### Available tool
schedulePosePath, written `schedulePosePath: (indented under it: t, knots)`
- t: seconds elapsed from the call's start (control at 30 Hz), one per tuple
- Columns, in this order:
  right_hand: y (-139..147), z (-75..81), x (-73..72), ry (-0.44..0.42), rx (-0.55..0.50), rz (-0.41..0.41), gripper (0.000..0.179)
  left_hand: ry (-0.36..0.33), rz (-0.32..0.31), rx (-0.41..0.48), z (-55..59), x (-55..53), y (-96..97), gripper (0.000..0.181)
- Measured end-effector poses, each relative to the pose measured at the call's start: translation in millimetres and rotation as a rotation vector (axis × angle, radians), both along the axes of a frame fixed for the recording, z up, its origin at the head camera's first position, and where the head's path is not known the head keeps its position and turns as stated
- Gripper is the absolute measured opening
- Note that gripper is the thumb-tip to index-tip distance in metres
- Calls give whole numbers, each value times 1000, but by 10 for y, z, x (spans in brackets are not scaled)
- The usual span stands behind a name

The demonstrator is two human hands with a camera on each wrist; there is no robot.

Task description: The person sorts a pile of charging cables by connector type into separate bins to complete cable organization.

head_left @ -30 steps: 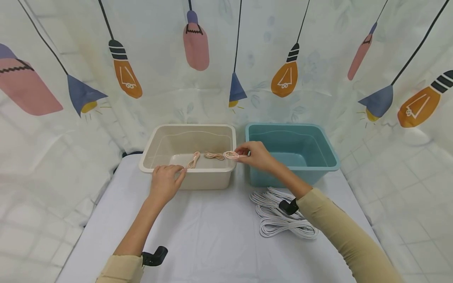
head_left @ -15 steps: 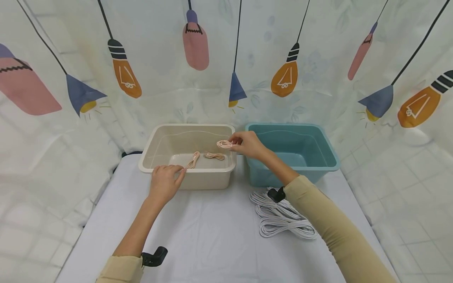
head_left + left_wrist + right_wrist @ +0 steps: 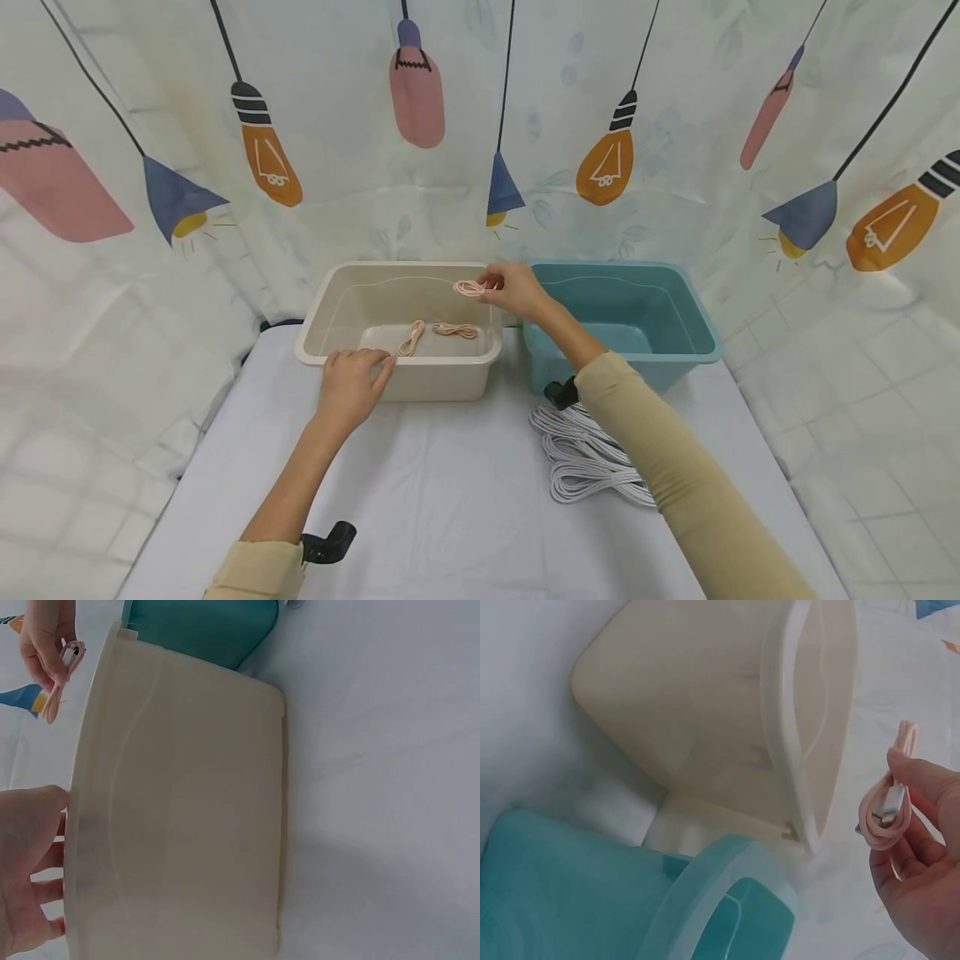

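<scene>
My right hand (image 3: 514, 290) pinches a small coiled pink USB cable (image 3: 886, 817) between thumb and fingers; a white plug shows in the right wrist view. It hangs above the right end of the beige bin (image 3: 431, 382), higher than the rim. Inside that bin lie two more small coiled cables, one pinkish (image 3: 410, 338) near the front wall and one tan-pink (image 3: 455, 330) to its right. My left hand (image 3: 351, 385) rests on the bin's front rim, its fingers spread and reaching over the edge in the left wrist view.
A teal bin (image 3: 622, 358) stands right beside the beige one. In front of it, several bundled white cables (image 3: 592, 467) lie on the white tablecloth (image 3: 450, 500), partly under my right forearm. A curtain printed with lamps (image 3: 450, 208) hangs close behind both bins.
My right hand has moved left and away from me with the pink cable, from the beige bin's right front corner to over its right end. The left hand has stayed on the rim.
</scene>
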State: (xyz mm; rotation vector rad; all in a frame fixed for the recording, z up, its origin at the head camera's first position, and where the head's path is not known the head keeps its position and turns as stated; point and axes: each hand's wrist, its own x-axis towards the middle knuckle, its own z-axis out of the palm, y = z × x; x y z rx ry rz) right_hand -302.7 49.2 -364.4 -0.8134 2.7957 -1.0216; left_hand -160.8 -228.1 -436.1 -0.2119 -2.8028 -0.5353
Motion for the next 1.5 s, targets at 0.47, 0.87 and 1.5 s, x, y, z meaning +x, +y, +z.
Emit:
schedulePosePath:
  t: [0.47, 0.87, 1.5]
  knots:
    - [-250, 31, -196, -15, 36, -35, 26, 9, 2, -3, -13, 5, 0, 30]
    - [-331, -36, -293, -32, 20, -39, 49, 8, 1, 3, -27, 6, 13, 30]
    - [-110, -81, -88, -24, -100, -27, 45, 93, 1, -14, 64, -92, 97, 30]
